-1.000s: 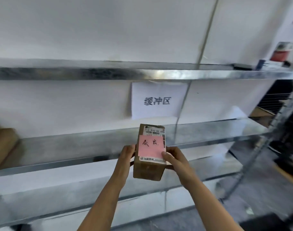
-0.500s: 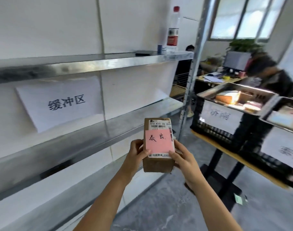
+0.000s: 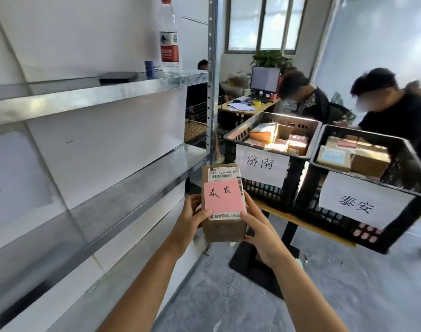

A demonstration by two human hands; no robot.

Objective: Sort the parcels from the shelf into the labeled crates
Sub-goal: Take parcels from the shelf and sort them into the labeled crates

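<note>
- Parcel [image 3: 225, 232], a small cardboard box with a pink note [image 3: 222, 200] on its face, is upright in mid-air beside the metal shelf [image 3: 132, 185].
- The left hand [image 3: 187, 221] and right hand [image 3: 261, 233] clasp its opposite sides, fingers [image 3: 246, 215] curled onto the label.
- Just beyond, on a tabletop [image 3: 307, 224], stand the 济南 crate [image 3: 264, 196] and 泰安 crate [image 3: 308, 200].

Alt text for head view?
The left hand and right hand hold a cardboard parcel bearing a pink note reading 泰安, beside a metal shelf. Ahead on a table stand two black parcel-filled crates: the 济南 crate and the 泰安 crate.
</note>
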